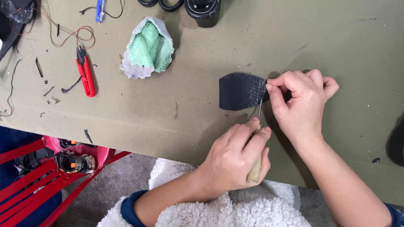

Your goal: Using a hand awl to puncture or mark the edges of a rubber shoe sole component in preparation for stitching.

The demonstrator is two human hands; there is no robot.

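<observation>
Gripping a wooden-handled awl [257,138] in the left hand [235,162], fist clenched round the pale handle, thin metal shaft pointing up out of the fist toward the sole piece [242,91]. Pinching the right edge of that piece between thumb and forefinger of the right hand [301,105], other fingers curled under; probably steadying the edge so the awl tip meets it without slipping. Lying flat on the olive-green table [202,113], just above the left fist and left of the pinch: dark, rubbery-looking, fan-shaped, cross-hatched surface. Awl tip sitting right at the pinched corner; contact point too small to confirm. Well off to the left of both grips: red snips [86,73], a wad of green terry cloth [149,48] with grey fraying border, loose thread scraps. Wearing fleecy white sleeves over blue cuffs. Showing below the table edge: red rack [38,176] holding small sandals.
</observation>
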